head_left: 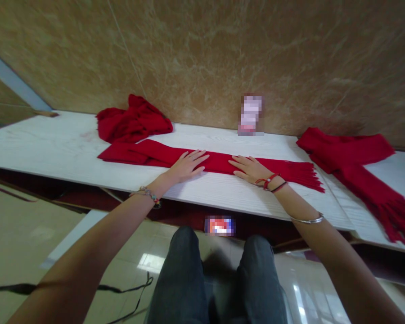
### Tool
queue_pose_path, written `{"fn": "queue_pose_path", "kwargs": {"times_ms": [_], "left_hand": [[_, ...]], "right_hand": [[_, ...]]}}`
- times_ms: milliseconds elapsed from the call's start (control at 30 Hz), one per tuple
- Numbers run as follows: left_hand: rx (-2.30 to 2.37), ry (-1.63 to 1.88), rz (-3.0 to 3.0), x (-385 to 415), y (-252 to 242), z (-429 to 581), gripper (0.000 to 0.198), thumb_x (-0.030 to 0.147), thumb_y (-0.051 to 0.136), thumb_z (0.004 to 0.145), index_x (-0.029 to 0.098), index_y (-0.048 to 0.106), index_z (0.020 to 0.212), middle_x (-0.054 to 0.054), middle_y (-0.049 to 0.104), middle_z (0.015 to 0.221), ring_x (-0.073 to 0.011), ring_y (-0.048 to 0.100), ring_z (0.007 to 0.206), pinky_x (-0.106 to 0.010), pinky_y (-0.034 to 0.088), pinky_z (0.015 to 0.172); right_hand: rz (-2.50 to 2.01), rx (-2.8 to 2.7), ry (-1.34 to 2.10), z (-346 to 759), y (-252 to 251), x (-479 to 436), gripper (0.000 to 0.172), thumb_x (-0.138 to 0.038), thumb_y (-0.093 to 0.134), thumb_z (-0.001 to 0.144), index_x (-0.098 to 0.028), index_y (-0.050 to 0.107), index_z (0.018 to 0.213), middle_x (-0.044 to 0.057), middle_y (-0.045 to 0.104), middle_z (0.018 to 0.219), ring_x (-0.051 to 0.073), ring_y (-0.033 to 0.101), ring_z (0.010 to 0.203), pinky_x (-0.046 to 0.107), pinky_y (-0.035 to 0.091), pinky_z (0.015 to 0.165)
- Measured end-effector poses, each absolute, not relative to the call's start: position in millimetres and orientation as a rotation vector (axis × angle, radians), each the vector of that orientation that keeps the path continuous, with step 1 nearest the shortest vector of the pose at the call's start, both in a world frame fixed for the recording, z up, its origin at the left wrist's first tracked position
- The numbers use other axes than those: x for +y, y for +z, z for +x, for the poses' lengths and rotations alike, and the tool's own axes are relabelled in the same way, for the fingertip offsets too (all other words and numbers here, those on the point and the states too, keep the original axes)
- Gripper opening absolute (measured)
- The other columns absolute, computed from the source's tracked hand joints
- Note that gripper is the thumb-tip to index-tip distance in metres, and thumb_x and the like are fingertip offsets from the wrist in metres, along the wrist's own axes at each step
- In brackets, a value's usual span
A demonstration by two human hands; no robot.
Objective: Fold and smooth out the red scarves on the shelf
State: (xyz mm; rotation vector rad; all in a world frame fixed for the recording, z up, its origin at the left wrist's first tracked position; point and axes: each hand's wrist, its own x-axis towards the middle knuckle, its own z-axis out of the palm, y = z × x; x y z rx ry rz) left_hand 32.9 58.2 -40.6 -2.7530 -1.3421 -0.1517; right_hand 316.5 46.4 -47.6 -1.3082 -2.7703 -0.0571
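A long red scarf (219,161) lies stretched flat across the white table (54,144), its fringe pointing right. My left hand (187,165) rests flat on the scarf near its middle, fingers spread and open. My right hand (249,168) lies flat on the scarf just to the right, fingers also stretched out. Both palms press down on the cloth and neither hand grips anything.
A crumpled red scarf (133,119) is heaped at the back left by the marble wall. Another red scarf (354,157) lies on the right with its fringe over the table edge. A small blurred object (250,114) stands against the wall. My knees and a black cable (121,288) are below.
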Motion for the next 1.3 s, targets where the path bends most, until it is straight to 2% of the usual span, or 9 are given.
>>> {"fn": "queue_pose_path", "kwargs": {"times_ms": [167,333,467,567,700,867,1033,1200,1300], "left_hand": [[-1.436,-0.268,-2.560,62.9,-34.2,-13.2,0.048,0.035,0.029,0.094,0.020,0.040,0.139,-0.009,0.034,0.148,-0.0250,0.027,0.138,-0.047,0.021,0.110],[-1.989,-0.525,-2.014,79.0,-28.7,-105.7,0.056,0.040,0.033,0.091,0.015,0.035,0.142,-0.016,0.028,0.150,-0.0343,0.022,0.138,-0.054,0.025,0.106],[-2.272,-0.497,-2.058,81.4,-37.4,-148.4,0.064,0.041,0.032,0.091,0.006,0.027,0.144,-0.020,0.040,0.142,-0.0316,0.036,0.132,-0.046,0.032,0.105],[-2.200,-0.481,-2.162,75.0,-44.1,-152.4,0.067,0.043,0.038,0.089,0.007,0.026,0.144,-0.019,0.041,0.141,-0.0326,0.034,0.134,-0.046,0.028,0.107],[-2.184,-0.563,-2.231,64.5,-42.4,-148.6,0.089,0.049,0.054,0.079,0.005,0.016,0.146,-0.022,0.039,0.142,-0.0362,0.036,0.132,-0.047,0.032,0.104],[-2.288,-0.740,-2.270,62.2,-36.0,-157.4,0.096,0.052,0.057,0.076,0.012,0.009,0.149,-0.016,0.046,0.138,-0.0302,0.045,0.126,-0.040,0.036,0.102],[-2.151,-0.491,-2.439,72.0,-35.5,-188.2,0.094,0.054,0.061,0.067,0.007,0.031,0.142,-0.017,0.034,0.146,-0.0322,0.033,0.134,-0.042,0.028,0.109],[-1.989,-0.239,-2.457,80.2,-24.0,-214.4,0.063,0.052,0.048,0.077,0.013,0.054,0.126,-0.012,0.055,0.131,-0.0264,0.052,0.120,-0.036,0.036,0.105],[-1.914,-0.109,-2.461,84.4,-16.0,-222.1,0.052,0.045,0.045,0.080,0.016,0.060,0.120,-0.009,0.058,0.128,-0.0242,0.054,0.118,-0.033,0.037,0.104]], "right_hand": [[-1.267,-2.719,0.030,322.2,-50.0,47.8,0.049,-0.041,0.027,0.095,-0.021,0.046,0.135,0.010,0.041,0.144,0.024,0.035,0.133,0.049,0.031,0.106],[-1.307,-2.614,0.057,307.2,-43.8,49.4,0.045,-0.039,0.030,0.093,-0.015,0.058,0.118,0.015,0.053,0.132,0.027,0.046,0.125,0.055,0.033,0.103],[-1.167,-2.654,0.053,273.1,-34.9,58.8,0.051,-0.044,0.030,0.093,-0.017,0.046,0.133,0.014,0.041,0.143,0.027,0.035,0.133,0.054,0.030,0.106],[-1.038,-2.797,0.069,247.4,-36.1,69.6,0.056,-0.048,0.033,0.092,-0.020,0.040,0.139,0.012,0.033,0.148,0.028,0.028,0.137,0.056,0.027,0.106],[-0.947,-2.875,0.083,234.5,-48.1,78.3,0.057,-0.048,0.035,0.091,-0.020,0.037,0.141,0.012,0.033,0.148,0.027,0.029,0.136,0.056,0.025,0.107],[-0.896,-2.870,0.070,241.5,-55.6,78.1,0.052,-0.041,0.032,0.093,-0.021,0.038,0.141,0.010,0.035,0.147,0.025,0.030,0.136,0.053,0.026,0.108],[-0.887,-2.874,0.043,242.5,-53.6,74.6,0.050,-0.036,0.031,0.093,-0.021,0.039,0.140,0.009,0.036,0.147,0.025,0.030,0.136,0.052,0.027,0.108],[-0.889,-2.877,0.051,241.5,-52.5,73.2,0.051,-0.037,0.032,0.093,-0.020,0.040,0.140,0.010,0.035,0.147,0.025,0.029,0.136,0.052,0.026,0.108],[-0.883,-2.866,0.055,243.0,-53.5,73.2,0.050,-0.036,0.033,0.093,-0.020,0.041,0.139,0.010,0.036,0.146,0.026,0.030,0.136,0.052,0.027,0.108]]}}
